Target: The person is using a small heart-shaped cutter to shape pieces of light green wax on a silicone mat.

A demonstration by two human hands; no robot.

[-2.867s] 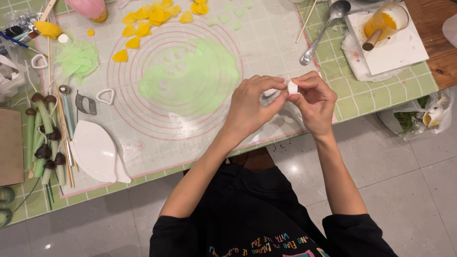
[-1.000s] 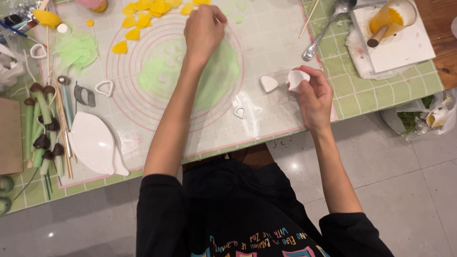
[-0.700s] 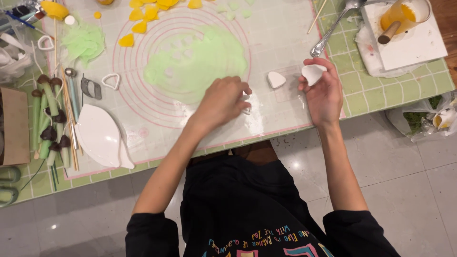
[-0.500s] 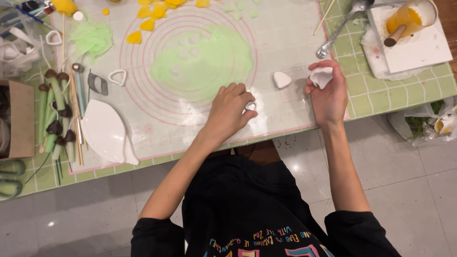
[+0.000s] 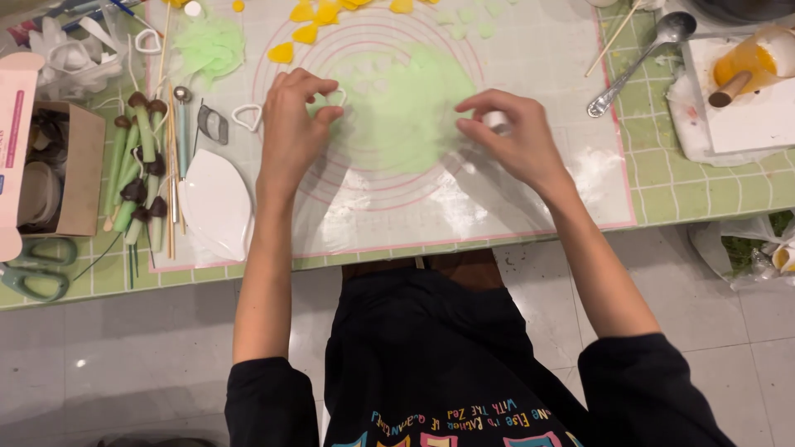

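Left hand: left hand [image 5: 291,124] has its fingers curled lightly round a small white heart-shaped cutter [image 5: 334,97], which sits on the left edge of the green dough sheet [image 5: 410,112].
Right hand: right hand [image 5: 509,136] is loosely closed, with a small white piece [image 5: 497,122] pinched at the fingertips, over the right edge of the same sheet.
Doing it well: I judge the cutter should go down flat and square beside the holes already cut, with even pressure, while the right hand keeps the sheet from creeping.
Near things: a white leaf-shaped plate [image 5: 217,203] lies near the left of the silicone mat [image 5: 530,58], with green scissors [image 5: 33,265] further left.
Far things: yellow cut-outs [image 5: 315,12] lie along the far edge; a metal spoon [image 5: 638,58] lies far right.
Change from before: half a second ago the left hand lay at the near edge of the mat and the right hand was off to the right; both are now over the green sheet.
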